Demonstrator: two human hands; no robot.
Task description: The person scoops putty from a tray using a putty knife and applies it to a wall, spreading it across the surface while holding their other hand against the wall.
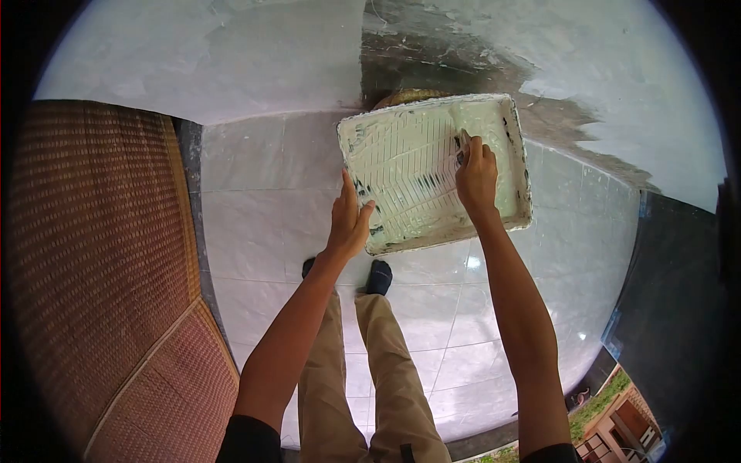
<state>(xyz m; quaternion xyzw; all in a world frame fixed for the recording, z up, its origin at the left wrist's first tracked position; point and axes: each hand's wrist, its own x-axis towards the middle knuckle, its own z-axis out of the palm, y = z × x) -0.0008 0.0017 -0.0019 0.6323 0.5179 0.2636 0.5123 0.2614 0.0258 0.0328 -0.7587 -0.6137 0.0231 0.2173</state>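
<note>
A paint tray point(421, 163) with a ribbed slope, coated in pale cream-green paint, is tilted toward me above the floor. My left hand point(350, 217) grips its left rim, thumb over the inside and fingers along the outer wall. Inside the tray, toward its right part, my right hand point(477, 176) is closed with the fingers pointing away from me. A small dark and pale piece point(463, 147) shows at these fingertips, and I cannot tell what it is. Dark patches show through the paint along the ribs and rims.
Behind the tray, a rounded yellow-brown object point(413, 96) is mostly hidden. Partly whitened walls point(617, 85) meet there in a dark unpainted corner. Woven brown matting point(100, 255) lies left; a dark panel point(668, 270) stands right. My feet point(379, 278) are on grey tiles point(255, 231).
</note>
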